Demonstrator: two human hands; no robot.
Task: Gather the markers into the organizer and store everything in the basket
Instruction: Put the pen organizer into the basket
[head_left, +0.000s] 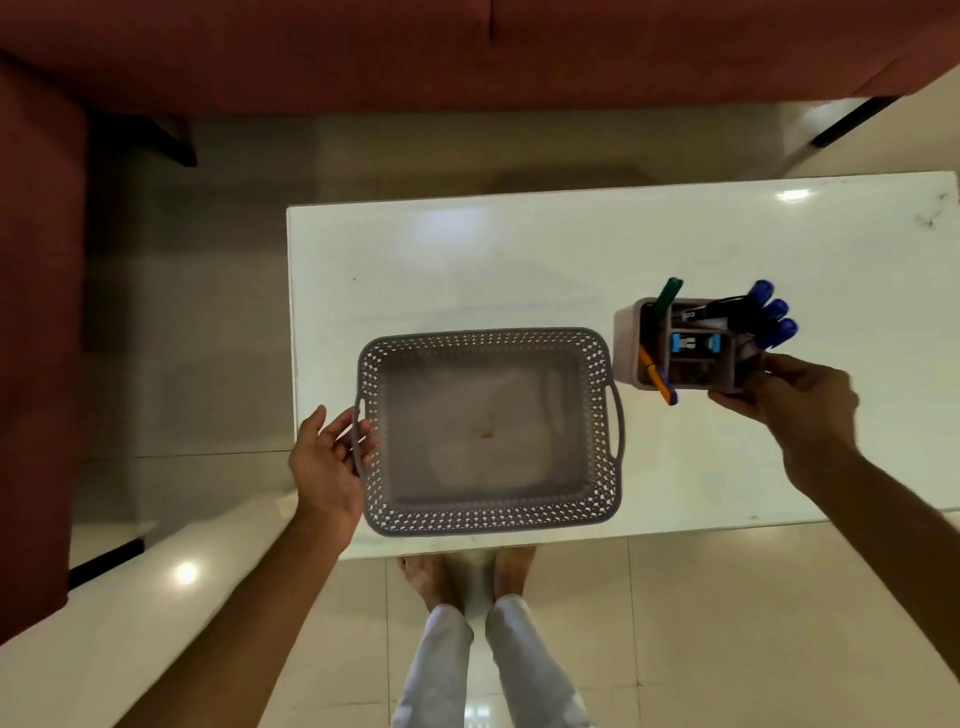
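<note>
The organizer (685, 345) stands on the table (467, 249), at three o'clock from the basket (491, 431) and just beside its right handle. Markers (769, 314) already fill it: blue caps fan out over its far right corner, a green one (669, 293) leans at the back left, an orange one (657, 382) pokes out over the near left edge.

The right hand (800, 400) is at the organizer's near right corner, at five o'clock from it, fingers curled against the wall. Whether it truly grips or only touches I cannot tell.

The left hand (327, 462) sits at nine o'clock on the basket, fingers loosely spread around the left handle, holding nothing firmly.

The risk, as I judge it, is a one-corner lift: the organizer could tilt, and the loosely leaning markers, the orange one most of all, could slide out. The overhanging caps might also catch the basket rim going in. If the left hand does not steady the basket, it may skid.
</note>
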